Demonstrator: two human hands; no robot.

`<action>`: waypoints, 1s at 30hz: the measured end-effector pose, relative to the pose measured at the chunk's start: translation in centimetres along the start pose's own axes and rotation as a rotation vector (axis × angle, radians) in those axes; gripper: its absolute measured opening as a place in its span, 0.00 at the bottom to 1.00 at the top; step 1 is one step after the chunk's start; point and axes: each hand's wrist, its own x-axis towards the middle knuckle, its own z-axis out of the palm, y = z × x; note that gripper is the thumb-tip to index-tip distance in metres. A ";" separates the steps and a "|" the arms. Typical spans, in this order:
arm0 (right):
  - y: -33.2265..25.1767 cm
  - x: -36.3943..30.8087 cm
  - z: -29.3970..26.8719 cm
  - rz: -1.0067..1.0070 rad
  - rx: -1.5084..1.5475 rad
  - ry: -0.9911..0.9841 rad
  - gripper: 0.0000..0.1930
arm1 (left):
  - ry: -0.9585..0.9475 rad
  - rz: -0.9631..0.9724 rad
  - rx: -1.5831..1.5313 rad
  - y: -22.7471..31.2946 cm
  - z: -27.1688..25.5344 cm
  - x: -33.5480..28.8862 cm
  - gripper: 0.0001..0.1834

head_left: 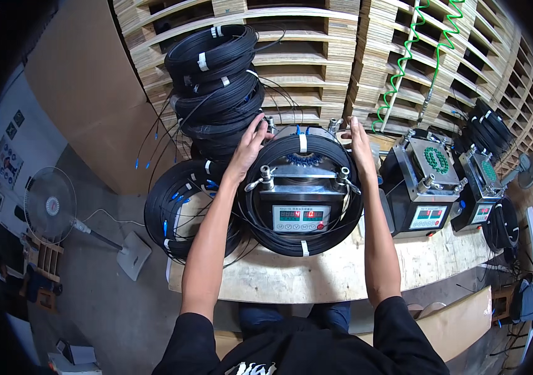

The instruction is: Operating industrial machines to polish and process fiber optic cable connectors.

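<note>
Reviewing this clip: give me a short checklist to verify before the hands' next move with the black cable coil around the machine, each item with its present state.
1. Left hand on the black cable coil at its far left rim: ok.
2. Right hand on the coil's far right rim: ok.
3. Coil rings the machine all the way round: ok.
4. White ties hold the coil together, two visible: ok.
5. Coil free of the machine's posts: cannot tell.
6. Room on the bench beside it: not ok on the left, where another coil lies close.
</note>
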 end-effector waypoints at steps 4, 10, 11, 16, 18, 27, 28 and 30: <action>0.0 -0.2 0.2 -0.045 -0.083 -0.050 0.37 | 0.120 -0.035 -0.009 -0.4 0.1 0.2 0.42; -0.8 -0.6 0.0 0.105 0.041 -0.157 0.42 | 0.256 -0.071 -0.023 -1.6 -0.8 0.3 0.40; 0.0 -0.1 -0.2 0.106 0.058 -0.163 0.43 | 0.256 -0.088 -0.033 -1.4 -0.7 0.2 0.40; 0.3 -0.3 -0.2 0.036 0.073 -0.035 0.41 | 0.140 -0.035 -0.033 -0.4 0.1 0.0 0.43; -0.5 -1.0 -0.1 0.091 0.129 0.002 0.39 | -0.001 -0.017 -0.042 0.3 0.3 -0.6 0.43; -0.4 -0.6 -0.1 -0.053 -0.079 -0.090 0.37 | 0.100 0.006 -0.004 -1.2 -0.4 0.1 0.40; -0.4 -0.6 -0.1 -0.052 -0.080 -0.092 0.37 | 0.156 -0.076 -0.093 -1.2 -0.5 -0.1 0.38; -0.5 -0.7 -0.2 -0.029 -0.015 -0.137 0.37 | 0.183 -0.073 -0.101 -1.3 -0.5 -0.1 0.37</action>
